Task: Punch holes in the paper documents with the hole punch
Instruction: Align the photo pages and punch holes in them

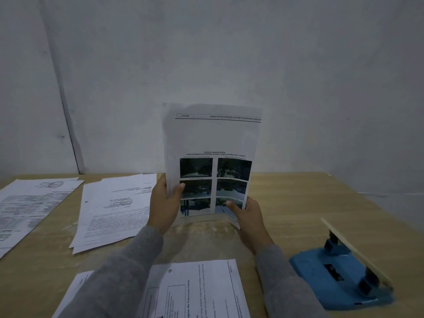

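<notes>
I hold a thin stack of printed sheets (212, 143) upright, its lower edge standing on the wooden table (298, 203). The front sheet shows several dark photos and upside-down text. My left hand (164, 203) grips the stack's left edge, thumb on the front. My right hand (246, 216) grips the lower right corner, thumb on the front as well. The blue hole punch (339, 274), with a pale lever raised, sits on the table at the right, apart from both hands.
A pile of punched documents (114, 210) lies left of my hands, and another pile (29, 203) lies at the far left. More sheets (197, 292) lie at the near edge under my forearms. A plain wall (229, 53) stands behind the table.
</notes>
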